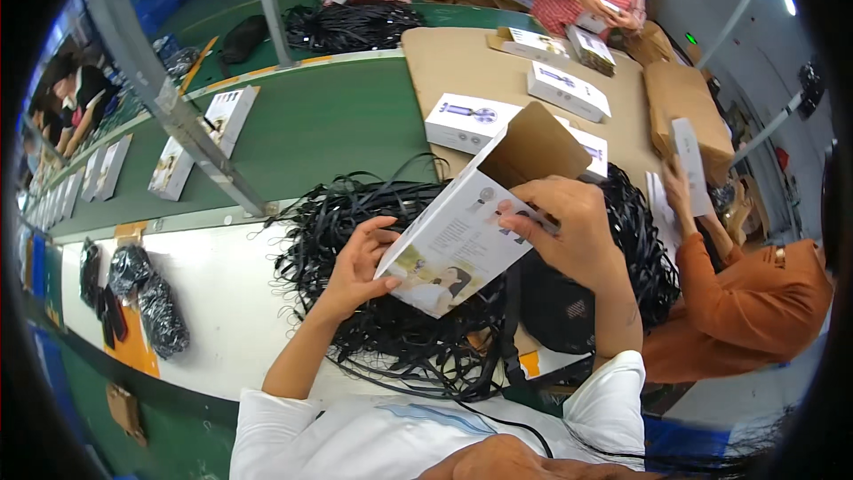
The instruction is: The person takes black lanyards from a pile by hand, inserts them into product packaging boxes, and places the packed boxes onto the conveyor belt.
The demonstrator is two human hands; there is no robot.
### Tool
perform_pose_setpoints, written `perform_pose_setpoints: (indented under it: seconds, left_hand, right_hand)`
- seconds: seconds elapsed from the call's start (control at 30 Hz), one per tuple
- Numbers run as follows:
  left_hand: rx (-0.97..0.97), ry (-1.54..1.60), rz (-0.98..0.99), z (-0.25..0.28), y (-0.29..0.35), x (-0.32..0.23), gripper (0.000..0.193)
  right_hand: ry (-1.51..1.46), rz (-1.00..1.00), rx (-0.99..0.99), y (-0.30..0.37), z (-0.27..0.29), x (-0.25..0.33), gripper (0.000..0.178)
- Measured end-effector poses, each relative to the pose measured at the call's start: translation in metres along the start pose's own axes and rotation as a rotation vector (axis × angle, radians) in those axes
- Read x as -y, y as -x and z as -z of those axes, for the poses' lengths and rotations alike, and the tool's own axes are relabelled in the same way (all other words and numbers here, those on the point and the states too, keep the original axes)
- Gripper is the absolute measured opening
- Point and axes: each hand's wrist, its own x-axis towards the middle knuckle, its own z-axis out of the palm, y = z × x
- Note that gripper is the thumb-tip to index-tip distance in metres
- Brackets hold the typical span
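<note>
**Both hands hold a white printed carton above a heap of black straps**

The white worktop [213,302] has its open room on the person's left, where only a few black mesh pouches [142,298] lie near its left end. Its far edge meets the green conveyor belt [329,124], which carries flat white boxes [227,116] in a row; a slanting grey metal post [191,120] crosses the belt and comes down at the worktop's far edge. On the person's right, room is tight: a co-worker in an orange sleeve [737,302] sits close by, holding up a narrow white box [691,164]. Beyond lies a brown cardboard sheet [471,67] with several closed white boxes [466,122] on it.

The white rectangular cardboard carton [458,244] is held tilted just above the tangled pile of thin black straps [391,329], in the middle of the view. Its printed face shows a picture of a person with a small appliance near the lower corner. Its brown inner flap [533,147] stands open at the upper end.

The left hand [355,267] supports the carton's lower left edge, fingers half curled, fingertips touching the card. The right hand [569,231] grips the carton's right side, fingers wrapped over the face and thumb hidden behind.
</note>
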Motion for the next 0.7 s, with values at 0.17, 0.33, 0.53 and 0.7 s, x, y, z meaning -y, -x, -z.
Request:
perform_pose_setpoints:
  seconds: [0.17,0.33,0.53,0.7]
  left_hand:
    - [-0.381,0.139,-0.025,0.032,-0.015,0.005,0.058]
    - [-0.674,-0.118,-0.082,0.118,-0.055,0.003,0.036]
    - [-0.918,-0.148,-0.031,0.2,-0.113,-0.022,0.04]
    - [-0.765,-0.539,-0.317,0.167,-0.101,-0.003,0.046]
  right_hand:
    - [0.312,-0.005,-0.363,0.002,-0.02,-0.017,0.045]
    - [-0.047,-0.104,0.332,0.062,-0.09,-0.035,0.04]
    - [-0.09,-0.111,0.407,0.094,-0.122,-0.031,0.026]
    - [-0.368,-0.176,0.228,0.09,-0.097,-0.017,0.011]
